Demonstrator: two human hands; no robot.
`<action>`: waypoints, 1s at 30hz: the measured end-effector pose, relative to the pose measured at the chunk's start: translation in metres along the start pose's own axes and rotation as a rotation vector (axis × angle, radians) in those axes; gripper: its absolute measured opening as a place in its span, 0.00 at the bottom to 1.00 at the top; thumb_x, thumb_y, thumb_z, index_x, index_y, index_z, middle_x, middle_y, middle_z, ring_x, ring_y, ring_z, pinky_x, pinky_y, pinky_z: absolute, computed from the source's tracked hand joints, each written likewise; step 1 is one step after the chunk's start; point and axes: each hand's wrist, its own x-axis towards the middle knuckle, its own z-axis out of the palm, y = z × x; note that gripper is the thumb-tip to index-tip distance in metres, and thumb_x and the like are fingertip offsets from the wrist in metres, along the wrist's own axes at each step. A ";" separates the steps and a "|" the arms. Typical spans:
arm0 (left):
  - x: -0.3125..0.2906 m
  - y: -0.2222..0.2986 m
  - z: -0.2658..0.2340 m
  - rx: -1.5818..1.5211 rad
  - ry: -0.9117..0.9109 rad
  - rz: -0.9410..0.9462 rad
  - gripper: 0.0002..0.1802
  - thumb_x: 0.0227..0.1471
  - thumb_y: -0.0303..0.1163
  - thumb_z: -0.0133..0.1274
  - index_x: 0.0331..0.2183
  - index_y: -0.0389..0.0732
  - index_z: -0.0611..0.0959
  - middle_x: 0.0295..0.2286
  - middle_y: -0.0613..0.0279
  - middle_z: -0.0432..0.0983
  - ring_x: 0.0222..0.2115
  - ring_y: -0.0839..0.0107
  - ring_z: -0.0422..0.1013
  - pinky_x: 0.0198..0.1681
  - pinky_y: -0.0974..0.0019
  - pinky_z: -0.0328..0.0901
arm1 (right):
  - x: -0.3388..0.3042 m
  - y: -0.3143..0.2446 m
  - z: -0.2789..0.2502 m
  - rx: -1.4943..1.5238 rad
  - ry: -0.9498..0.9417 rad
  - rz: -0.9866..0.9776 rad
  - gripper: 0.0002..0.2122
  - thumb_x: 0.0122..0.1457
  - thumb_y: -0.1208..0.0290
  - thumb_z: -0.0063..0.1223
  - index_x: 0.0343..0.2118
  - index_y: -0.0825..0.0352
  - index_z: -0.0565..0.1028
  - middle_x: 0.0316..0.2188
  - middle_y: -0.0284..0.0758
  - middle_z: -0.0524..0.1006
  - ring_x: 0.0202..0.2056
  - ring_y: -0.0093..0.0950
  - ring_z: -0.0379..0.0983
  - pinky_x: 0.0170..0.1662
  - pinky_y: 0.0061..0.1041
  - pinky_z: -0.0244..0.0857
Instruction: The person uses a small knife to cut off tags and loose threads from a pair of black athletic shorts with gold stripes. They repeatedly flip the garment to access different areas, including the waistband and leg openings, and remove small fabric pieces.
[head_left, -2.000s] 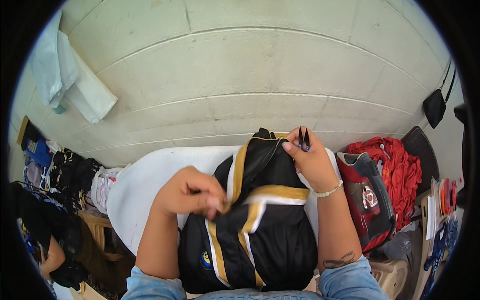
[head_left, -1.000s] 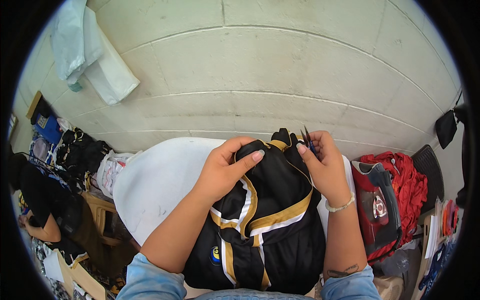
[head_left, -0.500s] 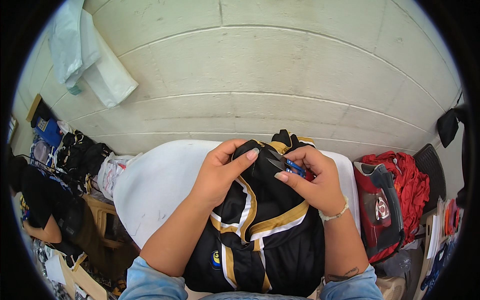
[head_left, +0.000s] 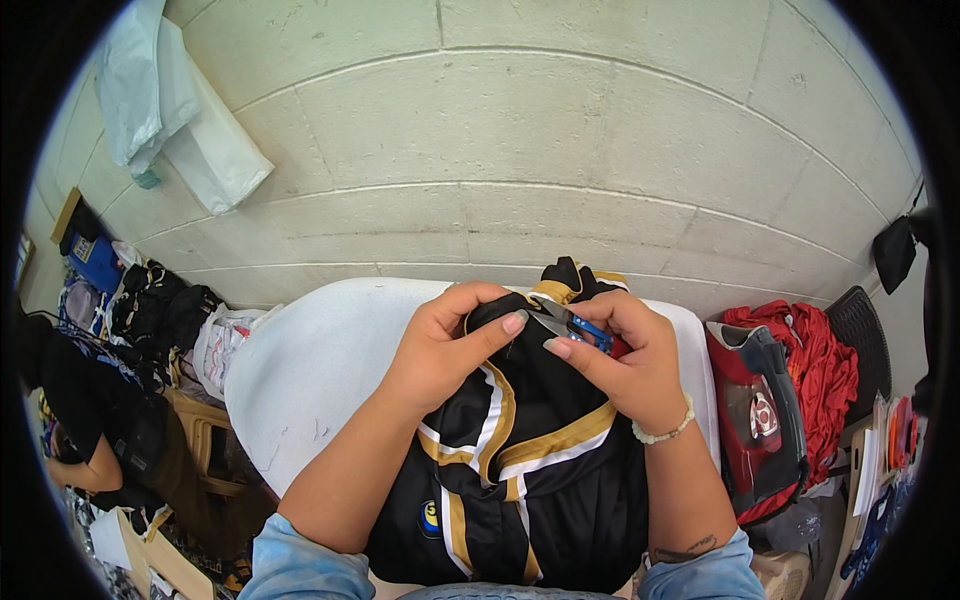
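Note:
A black garment (head_left: 590, 510) with gold and white stripes and a small round badge lies bunched in front of me. My left hand (head_left: 440, 350) pinches a fold of its edge between thumb and fingers. In my right hand (head_left: 635, 365) is a pair of small thread snips (head_left: 592, 334) with blue handles, held between thumb and fingers. Their blades are parted and point left, with the tips close to my left thumb at the pinched fabric. Whether the blades touch the cloth or a thread, I cannot tell.
Beneath the garment is a white padded board (head_left: 310, 360) with loose thread bits. A red and grey appliance (head_left: 750, 420) stands at right, beside red fabric (head_left: 820, 370). At left are piled clothes (head_left: 165, 310) and a person in black (head_left: 85, 410). A pale block wall (head_left: 520, 130) rises behind.
The snips' blades have parted wider and moved slightly left, nearer to my left thumb. My left thumb has shifted a little right and down. The garment stays almost the same.

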 end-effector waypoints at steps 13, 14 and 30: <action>-0.001 0.002 -0.003 0.045 -0.044 -0.006 0.10 0.60 0.29 0.62 0.42 0.37 0.84 0.36 0.70 0.79 0.37 0.83 0.71 0.41 0.76 0.65 | 0.000 -0.005 0.000 -0.152 0.022 -0.114 0.14 0.51 0.75 0.73 0.39 0.72 0.81 0.32 0.30 0.79 0.32 0.17 0.70 0.37 0.18 0.64; -0.001 0.002 -0.003 0.044 -0.045 -0.004 0.10 0.60 0.29 0.62 0.42 0.36 0.84 0.36 0.70 0.79 0.37 0.83 0.71 0.41 0.77 0.65 | 0.000 -0.006 0.000 -0.158 0.021 -0.124 0.14 0.51 0.75 0.73 0.39 0.72 0.81 0.32 0.31 0.79 0.32 0.17 0.70 0.37 0.18 0.64; -0.002 0.003 -0.005 0.062 -0.059 -0.030 0.10 0.59 0.28 0.62 0.42 0.35 0.84 0.35 0.70 0.78 0.36 0.84 0.71 0.41 0.76 0.66 | 0.002 -0.002 0.002 -0.298 0.081 -0.275 0.13 0.50 0.74 0.73 0.37 0.70 0.82 0.28 0.31 0.80 0.27 0.18 0.70 0.32 0.19 0.64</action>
